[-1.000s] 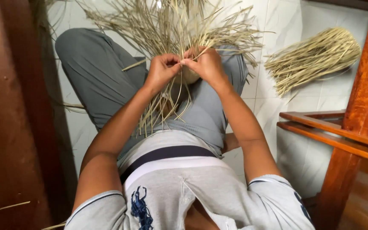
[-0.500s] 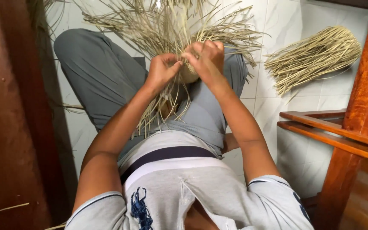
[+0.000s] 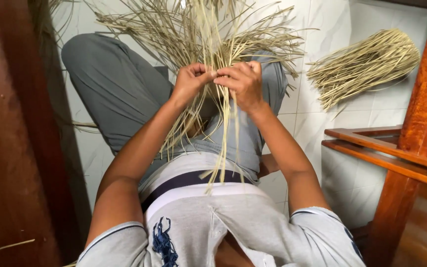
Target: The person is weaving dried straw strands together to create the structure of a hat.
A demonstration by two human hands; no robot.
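Observation:
I sit on a white tiled floor with my legs in grey trousers folded in front of me. Over my lap I hold a piece of woven work of pale dried straw strands (image 3: 198, 39), whose loose ends fan out upward and hang down toward my waist. My left hand (image 3: 190, 81) pinches strands at the middle of the piece. My right hand (image 3: 243, 84) grips strands right beside it, the fingertips of both hands almost touching. The woven core is hidden behind my hands.
A loose bundle of the same straw (image 3: 366, 62) lies on the white floor tiles (image 3: 342, 183) to the right. A brown wooden chair frame (image 3: 411, 148) stands at the right edge. Dark wooden furniture (image 3: 11, 148) runs along the left side.
My right hand has dropped from a raised position to level with the left hand. Several long strands now hang down over my lap toward my waist.

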